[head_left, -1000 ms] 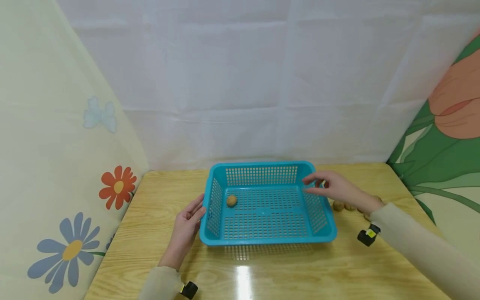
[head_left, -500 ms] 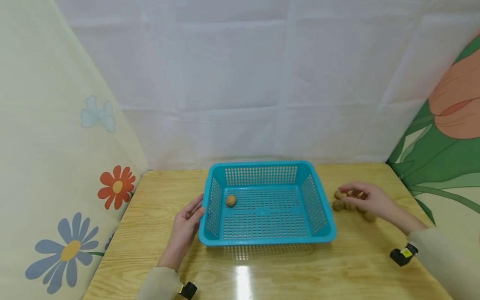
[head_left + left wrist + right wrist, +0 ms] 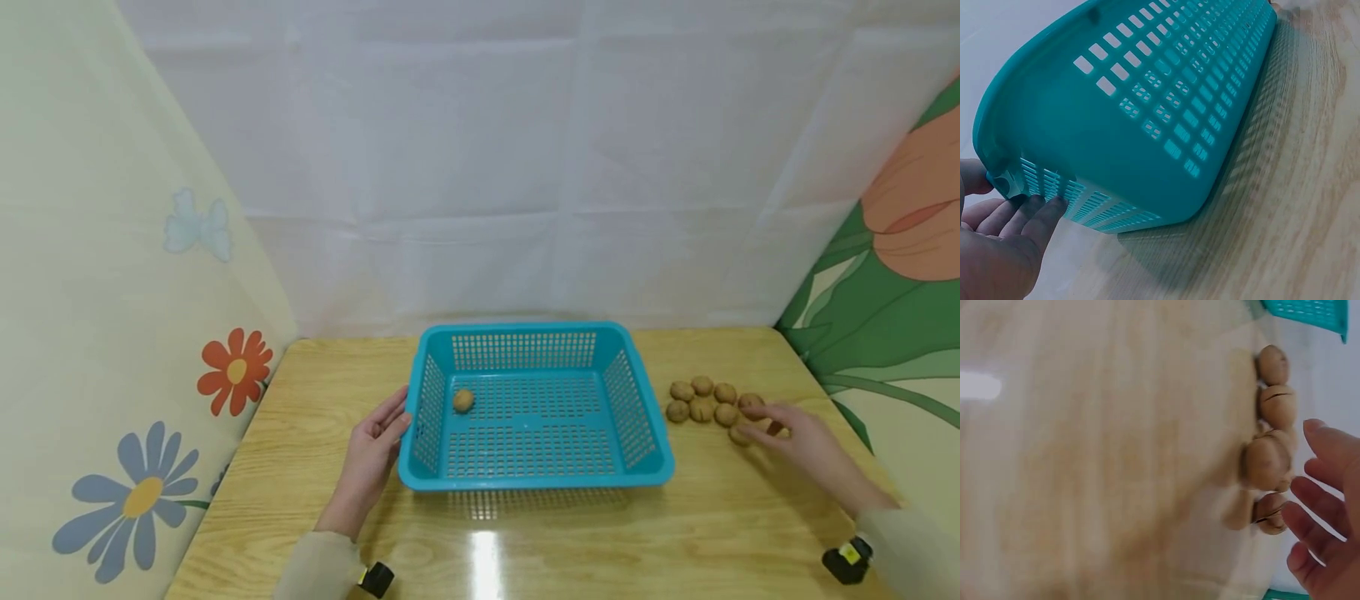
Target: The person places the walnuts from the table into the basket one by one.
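Note:
A blue plastic basket (image 3: pixel 536 483) with slotted walls stands on the table, and one walnut (image 3: pixel 463 401) lies in it towards the left. My left hand (image 3: pixel 372 450) holds the basket's left side, thumb at the rim and fingers against the outer wall, as the left wrist view shows with the basket wall (image 3: pixel 1116 137) close up. To the right of the basket lie several walnuts (image 3: pixel 701 409) in a cluster. My right hand (image 3: pixel 806 446) is at the right end of that cluster, fingers spread around the nearest walnuts (image 3: pixel 1267 462) with nothing held.
The wood-grain table (image 3: pixel 570 550) carries everything. A white cloth (image 3: pixel 465 167) hangs behind it. Printed cloths stand at the left, with flowers (image 3: pixel 236 372), and at the right, with large green leaves (image 3: pixel 885 325).
My right hand has moved from over the basket's right rim, out to the right and down to the far end of the walnuts. The left hand and basket have stayed put.

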Demonstrator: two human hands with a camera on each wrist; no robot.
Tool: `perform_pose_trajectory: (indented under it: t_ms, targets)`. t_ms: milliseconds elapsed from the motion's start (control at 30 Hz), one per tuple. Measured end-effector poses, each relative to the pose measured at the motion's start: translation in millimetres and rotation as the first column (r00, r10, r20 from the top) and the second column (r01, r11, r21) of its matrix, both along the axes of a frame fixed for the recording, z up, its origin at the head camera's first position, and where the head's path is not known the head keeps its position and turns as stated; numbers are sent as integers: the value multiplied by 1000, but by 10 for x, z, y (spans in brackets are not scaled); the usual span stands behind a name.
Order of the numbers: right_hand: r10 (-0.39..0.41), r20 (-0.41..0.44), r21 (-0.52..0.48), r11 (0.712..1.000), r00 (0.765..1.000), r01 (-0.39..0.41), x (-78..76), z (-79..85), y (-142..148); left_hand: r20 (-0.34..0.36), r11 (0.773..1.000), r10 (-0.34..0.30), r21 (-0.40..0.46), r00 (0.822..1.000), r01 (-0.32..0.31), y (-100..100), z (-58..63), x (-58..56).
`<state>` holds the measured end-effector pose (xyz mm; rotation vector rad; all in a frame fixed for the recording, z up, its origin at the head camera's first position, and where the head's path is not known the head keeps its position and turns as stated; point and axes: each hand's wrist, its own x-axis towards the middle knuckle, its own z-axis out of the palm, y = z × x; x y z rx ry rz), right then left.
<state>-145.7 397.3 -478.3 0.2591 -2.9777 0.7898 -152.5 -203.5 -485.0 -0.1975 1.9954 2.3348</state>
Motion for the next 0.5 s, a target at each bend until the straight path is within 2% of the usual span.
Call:
perform_pose_trajectory:
  t_ms: [233,500]
  targets:
    - [-55,62,65,997,997,51,28,-148,68,-9,1000,-7,-2,1000,7,-7,3,4]
    - [-66,24,63,996,998,65,42,-235,44,-17,1000,-11,3,1000,11,-11,-26,-2]
